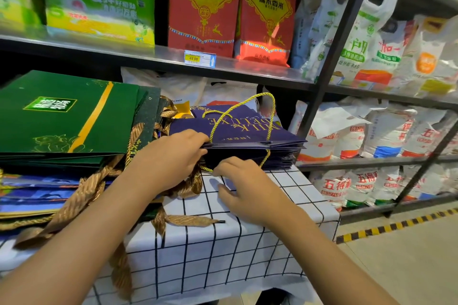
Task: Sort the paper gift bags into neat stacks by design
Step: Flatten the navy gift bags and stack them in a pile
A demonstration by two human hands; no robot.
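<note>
1. At the left edge of the table (247, 242), covered in a white grid-checked cloth, the green gift bags (62, 116) lay flat in a stack, resting on a layer of blue bags (32, 195). Their brown ribbon handles (81, 195) spilled toward me over the near edge. Neither of my hands touched that pile.

2. My left hand (171, 156) was just right of the green stack, at the near left corner of the navy bag stack (247, 141). Its fingers were curled onto the top bags' edge, thumb side up, gripping that corner.

3. The navy stack sat toward the table's far right corner. Its long axis ran left to right across my view, with the "MILK DELUXE" lettering upside down to me. The yellow cord handles (247, 116) looped over the top bag and down the near face.

4. My right hand (245, 188) lay at the stack's near edge, a little lower and closer to me than the left. Its fingertips were bent against the lowest bags where a cord hung; I could not tell whether it pinched the cord or only pressed.

5. Both hands were on the near side, so I judged that squaring the stack would mean pushing away from me, toward the shelf (223, 67).
</note>
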